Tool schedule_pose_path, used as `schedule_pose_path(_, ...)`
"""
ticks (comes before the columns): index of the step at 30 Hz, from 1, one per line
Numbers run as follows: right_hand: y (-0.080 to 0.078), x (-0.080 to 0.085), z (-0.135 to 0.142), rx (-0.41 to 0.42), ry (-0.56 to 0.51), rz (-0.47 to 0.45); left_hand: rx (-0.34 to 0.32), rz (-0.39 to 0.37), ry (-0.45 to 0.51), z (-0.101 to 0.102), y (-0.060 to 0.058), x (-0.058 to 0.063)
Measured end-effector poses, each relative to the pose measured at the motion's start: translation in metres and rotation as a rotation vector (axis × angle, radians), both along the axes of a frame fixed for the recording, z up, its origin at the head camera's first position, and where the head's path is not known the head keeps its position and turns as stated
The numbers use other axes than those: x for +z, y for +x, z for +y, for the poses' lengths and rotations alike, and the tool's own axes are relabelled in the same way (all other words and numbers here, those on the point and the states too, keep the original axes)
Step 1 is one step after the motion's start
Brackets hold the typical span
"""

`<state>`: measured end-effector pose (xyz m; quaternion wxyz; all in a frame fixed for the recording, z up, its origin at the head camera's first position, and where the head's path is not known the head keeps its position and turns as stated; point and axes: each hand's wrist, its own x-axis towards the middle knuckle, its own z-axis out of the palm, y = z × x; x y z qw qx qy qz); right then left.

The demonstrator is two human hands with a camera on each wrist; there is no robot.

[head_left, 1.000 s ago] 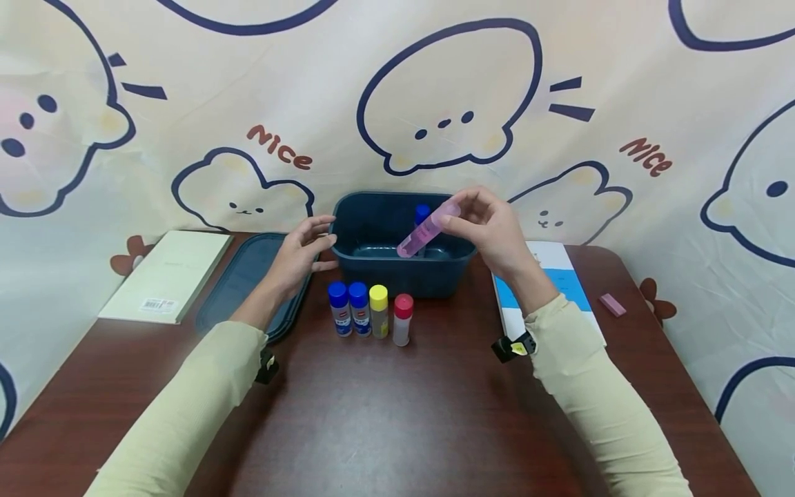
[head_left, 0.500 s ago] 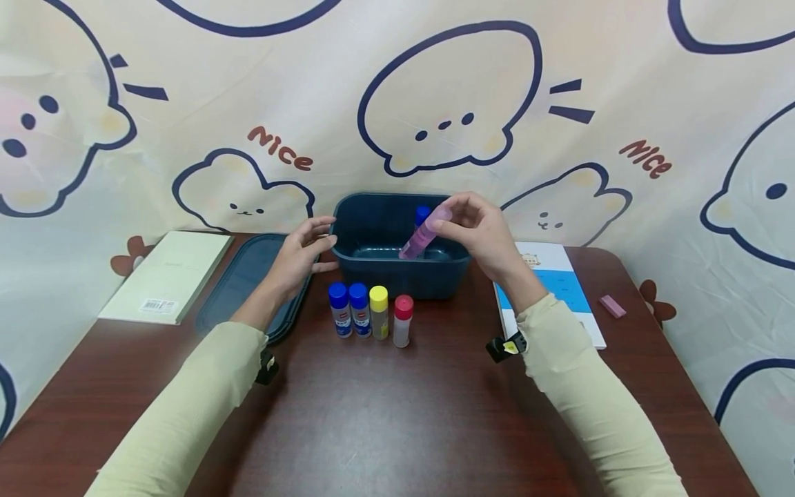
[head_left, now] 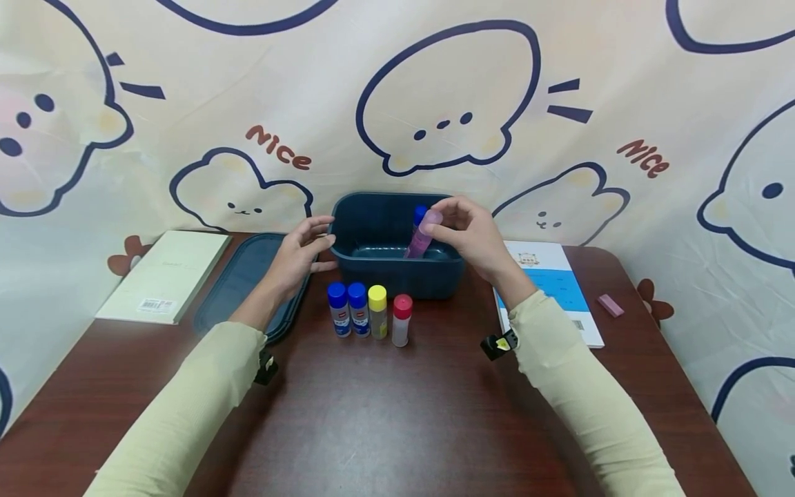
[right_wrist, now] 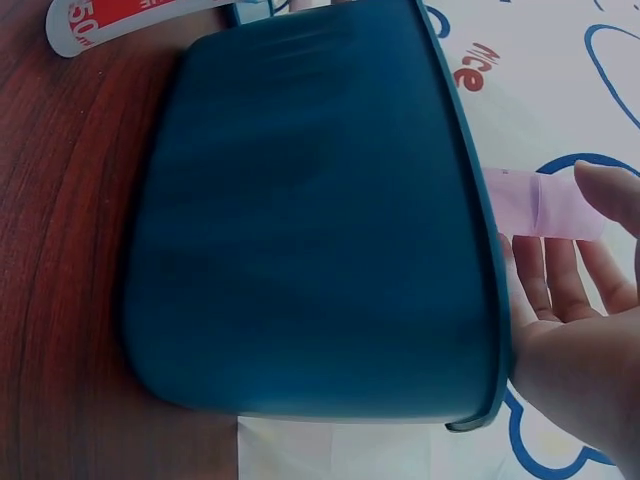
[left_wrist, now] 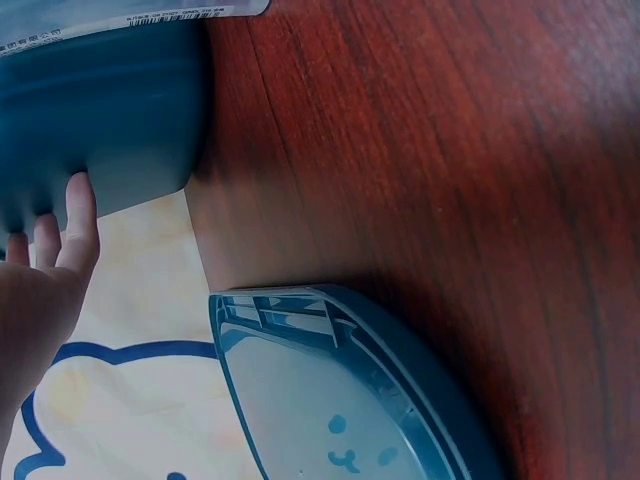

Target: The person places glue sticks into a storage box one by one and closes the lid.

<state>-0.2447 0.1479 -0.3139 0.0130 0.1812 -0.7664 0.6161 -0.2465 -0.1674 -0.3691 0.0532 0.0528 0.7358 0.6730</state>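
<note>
My right hand (head_left: 462,231) pinches the top of a pink glue stick (head_left: 422,235), which stands nearly upright inside the dark blue bin (head_left: 397,276), next to a blue-capped stick (head_left: 420,211) at its back. In the right wrist view the pink glue stick (right_wrist: 540,203) pokes above the bin's rim (right_wrist: 470,200) at my fingertips (right_wrist: 610,195). My left hand (head_left: 298,252) rests with straight fingers against the bin's left wall; the left wrist view shows its fingers (left_wrist: 75,225) touching the bin (left_wrist: 100,130). Several glue sticks (head_left: 368,310) stand in a row before the bin.
The bin's dark blue lid (head_left: 248,279) lies left of it, seen also as the lid (left_wrist: 330,390) in the left wrist view. A pale notebook (head_left: 164,276) lies farther left. A blue-and-white booklet (head_left: 553,283) and a small pink eraser (head_left: 611,305) lie at the right.
My right hand has moved left and down, tipping the pink glue stick from a slant to nearly upright and lowering it into the bin. The left hand has stayed put.
</note>
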Motion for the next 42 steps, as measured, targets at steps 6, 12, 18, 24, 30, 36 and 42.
schedule_pose_path(6,-0.004,-0.003,-0.001,-0.006,0.042,-0.013,0.001,0.003,-0.009,0.0,0.001,0.0)
schedule_pose_path(12,-0.007,-0.001,0.0,-0.017,0.081,-0.044,0.002,0.003,-0.004,-0.001,0.001,0.0)
schedule_pose_path(18,-0.011,0.003,0.001,-0.028,0.122,-0.066,0.004,0.0,-0.003,0.001,0.0,0.002)
schedule_pose_path(24,-0.018,0.003,0.0,-0.032,0.142,-0.104,0.005,-0.007,-0.003,0.001,0.0,0.003)
schedule_pose_path(30,-0.024,0.003,-0.003,-0.049,0.15,-0.163,0.0,-0.012,0.004,0.0,0.0,0.003)
schedule_pose_path(36,-0.027,0.008,-0.005,-0.067,0.179,-0.218,0.0,-0.004,0.007,0.001,-0.001,0.002)
schedule_pose_path(42,-0.031,0.008,-0.011,-0.073,0.19,-0.261,0.0,-0.006,0.009,-0.001,0.0,0.0)
